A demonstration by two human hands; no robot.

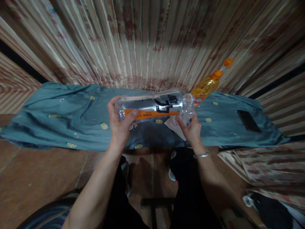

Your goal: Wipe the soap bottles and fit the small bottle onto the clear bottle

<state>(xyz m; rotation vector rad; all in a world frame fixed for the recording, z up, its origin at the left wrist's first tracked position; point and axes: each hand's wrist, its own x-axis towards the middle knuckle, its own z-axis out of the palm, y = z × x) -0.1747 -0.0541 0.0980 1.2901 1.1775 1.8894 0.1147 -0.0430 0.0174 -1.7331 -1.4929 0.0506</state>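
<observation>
A clear plastic bottle [152, 105] with a silver and orange label lies sideways above the cloth, held between both hands. My left hand [120, 124] wraps round its base end, thumb across the orange part of the label. At the neck end, my right hand [192, 128] grips the bottle with thumb and fingers; a bracelet circles that wrist. A white cloth or tissue [175, 127] shows under the neck, beside the right hand. Just behind the neck stands a spray bottle [206, 86] of yellow liquid with an orange trigger head, its lower part partly hidden.
A teal patterned cloth [78, 127] covers the narrow table. A black phone [249, 121] lies on it at the right. Pleated curtains [152, 47] hang behind and at both sides. Below are the tiled floor [100, 165] and a dark bag-like object [269, 206] at lower right.
</observation>
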